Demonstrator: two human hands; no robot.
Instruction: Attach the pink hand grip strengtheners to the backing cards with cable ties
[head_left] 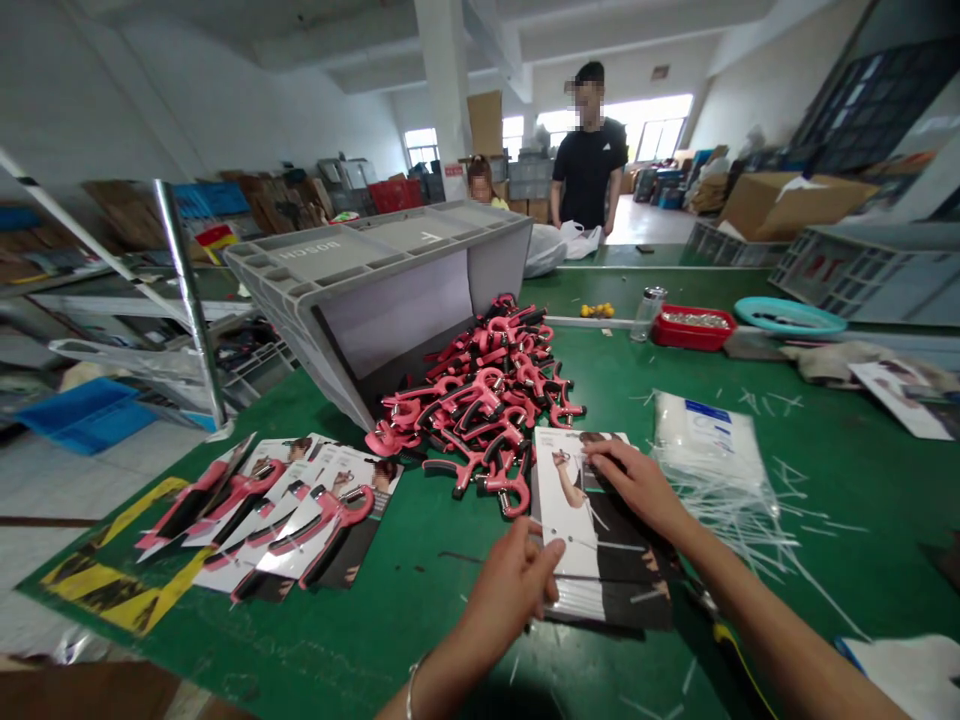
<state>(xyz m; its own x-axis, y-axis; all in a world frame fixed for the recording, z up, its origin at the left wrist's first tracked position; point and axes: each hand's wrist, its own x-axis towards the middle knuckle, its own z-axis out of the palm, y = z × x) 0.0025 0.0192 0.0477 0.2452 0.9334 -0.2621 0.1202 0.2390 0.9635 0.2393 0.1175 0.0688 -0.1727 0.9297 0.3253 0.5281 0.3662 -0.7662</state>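
Note:
A stack of printed cards (600,590) lies before me, the top one with small holes and thin white ties across it. At its left edge, my left hand (516,572) has curled fingers and the thumb over the top card. My right hand (634,485) reaches over the upper right of this card, fingertips together; whatever is between them is too small to make out. Beyond the cards lies a heap of pink and black hand grippers (487,385). On the left, several cards (330,520) overlap, each with a hand grip on it.
A grey crate (375,245) lies tipped behind the heap. To the right are a bag of white ties (709,440), loose ties (742,520), yellow-handled pliers (724,635), a red tray (694,330) and a glass jar (646,315). A person (590,165) stands across the table.

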